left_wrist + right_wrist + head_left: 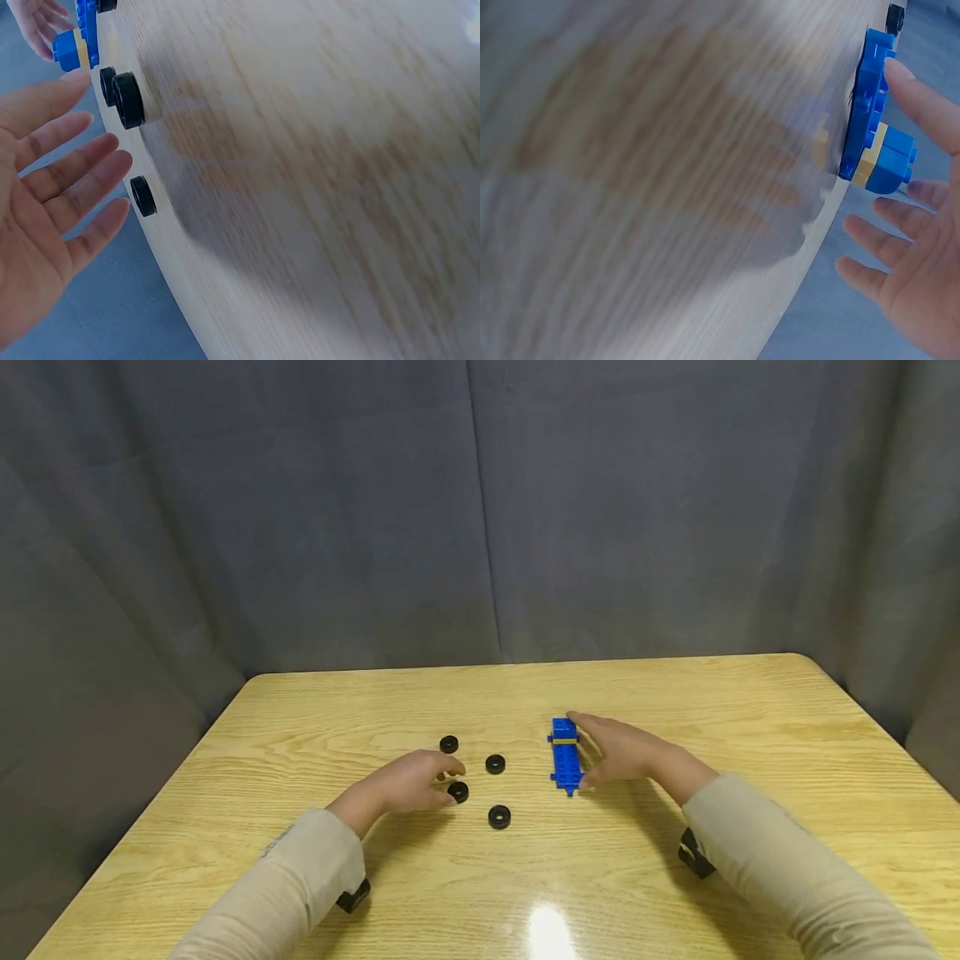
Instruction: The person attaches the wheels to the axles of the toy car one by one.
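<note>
A blue toy-brick car base point(567, 766) with a yellow layer near its far end lies on the table, right of the middle. My right hand point(618, 750) is at its right side, fingertips near the far end and thumb by the near end; whether they touch it I cannot tell. In the right wrist view the right hand's fingers point(877, 240) are spread. Beside a black toy tyre point(458, 792) is my left hand point(408, 783), its fingers loosely apart and holding nothing. More black tyres lie around it: one farther back point(448, 744), two to the right point(495, 764).
The wooden table point(360, 710) ends at a dark grey curtain point(375, 527) along the back and sides. Black wrist-worn devices point(696, 853) show under both light sleeves point(795, 860).
</note>
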A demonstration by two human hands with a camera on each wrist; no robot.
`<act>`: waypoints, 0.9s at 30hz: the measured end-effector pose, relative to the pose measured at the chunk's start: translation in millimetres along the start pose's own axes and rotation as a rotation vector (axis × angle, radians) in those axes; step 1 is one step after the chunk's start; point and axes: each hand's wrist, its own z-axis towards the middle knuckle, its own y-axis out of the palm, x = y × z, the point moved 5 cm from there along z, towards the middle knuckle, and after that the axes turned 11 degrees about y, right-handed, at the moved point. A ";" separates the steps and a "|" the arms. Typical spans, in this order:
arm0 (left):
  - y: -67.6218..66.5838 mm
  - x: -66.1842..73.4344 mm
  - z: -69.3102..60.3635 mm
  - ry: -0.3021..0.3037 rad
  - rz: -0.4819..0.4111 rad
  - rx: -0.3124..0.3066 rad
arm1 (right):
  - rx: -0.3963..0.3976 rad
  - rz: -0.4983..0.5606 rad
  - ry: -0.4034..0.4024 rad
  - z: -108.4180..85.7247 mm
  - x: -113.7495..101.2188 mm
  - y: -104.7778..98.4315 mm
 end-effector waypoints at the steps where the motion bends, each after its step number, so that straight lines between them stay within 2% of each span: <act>1: 0.2 0.2 0.3 0.001 0.000 -0.004 | -0.005 0.002 0.002 0.0 0.5 0.2; 9: 0.5 2.0 1.2 -0.014 0.003 -0.020 | -0.022 0.018 0.009 1.7 1.7 1.6; 22: 2.9 2.9 6.8 -0.007 0.051 -0.044 | -0.029 0.011 0.026 5.6 0.6 0.2; 27: 5.1 3.0 6.8 0.004 0.068 -0.060 | -0.031 0.005 0.008 6.5 -3.3 1.3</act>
